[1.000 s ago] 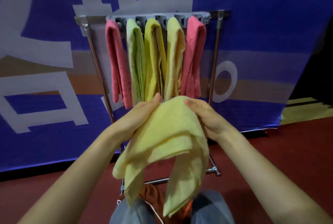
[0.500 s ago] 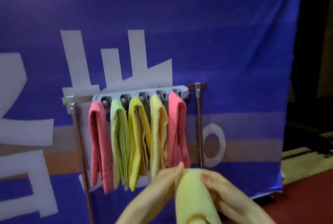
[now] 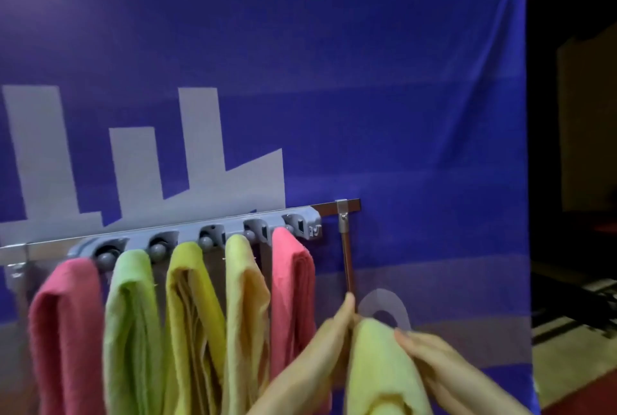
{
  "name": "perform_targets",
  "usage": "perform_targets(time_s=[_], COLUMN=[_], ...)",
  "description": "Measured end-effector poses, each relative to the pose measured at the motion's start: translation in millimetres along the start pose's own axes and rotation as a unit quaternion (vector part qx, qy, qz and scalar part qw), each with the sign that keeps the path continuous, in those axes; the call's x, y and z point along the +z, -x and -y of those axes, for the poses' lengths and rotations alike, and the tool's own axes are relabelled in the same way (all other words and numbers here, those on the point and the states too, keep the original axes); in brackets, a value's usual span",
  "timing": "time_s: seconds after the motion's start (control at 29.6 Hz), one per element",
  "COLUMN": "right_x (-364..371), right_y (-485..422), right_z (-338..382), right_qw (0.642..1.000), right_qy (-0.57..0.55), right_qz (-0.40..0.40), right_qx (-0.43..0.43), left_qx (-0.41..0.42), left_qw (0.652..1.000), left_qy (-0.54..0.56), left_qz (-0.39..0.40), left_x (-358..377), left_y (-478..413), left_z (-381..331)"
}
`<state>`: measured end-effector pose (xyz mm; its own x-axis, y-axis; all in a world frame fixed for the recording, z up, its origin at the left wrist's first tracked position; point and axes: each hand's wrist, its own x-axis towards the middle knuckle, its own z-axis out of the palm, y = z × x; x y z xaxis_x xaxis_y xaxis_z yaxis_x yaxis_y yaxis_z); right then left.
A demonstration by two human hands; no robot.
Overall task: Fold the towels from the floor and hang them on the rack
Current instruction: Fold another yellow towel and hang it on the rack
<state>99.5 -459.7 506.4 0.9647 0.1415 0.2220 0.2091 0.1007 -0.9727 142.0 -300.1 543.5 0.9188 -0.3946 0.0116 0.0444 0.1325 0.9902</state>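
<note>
**Sixth towel folded and raised to the rack, not yet hung**

Five folded towels already hang on the rack (image 3: 233,229), filling its row from left to right: pink (image 3: 66,331), green (image 3: 130,331), yellow (image 3: 190,314), pale yellow (image 3: 245,308) and pink (image 3: 290,281). A sixth, the pale yellow towel (image 3: 380,368), is in the hands, below the rack's right end and just right of its post (image 3: 347,264). It touches neither. The left hand (image 3: 320,348) grips the towel's left side with the thumb up, and the right hand (image 3: 430,361) grips its right side, fingers laid over the fold. Folding looks finished, so hanging this towel is what remains. No free slot shows clearly on the rack. Most of the floor is out of view, so I cannot tell whether more towels wait there.

A second ago the towel drooped in loose corners below the rack's middle. Half a second ago it was bunched narrow under the right pink towel. It has since moved right, past the post, and the view has tilted up the backdrop (image 3: 367,97).
</note>
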Motion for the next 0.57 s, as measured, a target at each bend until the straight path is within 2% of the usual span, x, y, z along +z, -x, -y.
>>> perform_targets(time_s=[0.07, 0.2, 0.3, 0.37, 0.44, 0.51, 0.57], right_x=[15.4, 22.8, 27.7, 30.9, 32.7, 35.0, 37.2], right_y=[-23.5, -81.7, -130.3, -160.5, -181.8, -199.6, -220.3], right_z=[38.3, 68.6, 88.8, 91.1, 90.0, 85.0, 70.3], right_qw=[0.999, 0.998, 0.999, 0.999, 0.998, 0.997, 0.995], right_qy=[-0.005, -0.052, -0.04, -0.032, -0.027, -0.022, -0.032], right_qz=[0.04, 0.035, -0.002, -0.034, -0.05, -0.072, -0.092], right_qx=[0.017, 0.015, 0.031, 0.026, 0.021, 0.021, 0.023], left_qx=[0.018, 0.07, 0.131, 0.153, 0.149, 0.16, 0.143], left_qw=[1.0, 0.995, 0.978, 0.973, 0.968, 0.952, 0.947], left_qy=[0.007, -0.016, 0.002, -0.021, -0.02, -0.012, -0.063], left_qz=[-0.007, -0.072, -0.16, -0.17, -0.199, -0.26, -0.28], left_x=[-6.6, -3.2, -3.1, -10.4, -11.8, -14.9, -22.0], left_y=[-24.3, -48.1, -51.2, -55.0, -68.8, -89.0, -115.2], left_z=[-17.4, -60.9, -93.6, -104.4, -107.1, -105.1, -94.1])
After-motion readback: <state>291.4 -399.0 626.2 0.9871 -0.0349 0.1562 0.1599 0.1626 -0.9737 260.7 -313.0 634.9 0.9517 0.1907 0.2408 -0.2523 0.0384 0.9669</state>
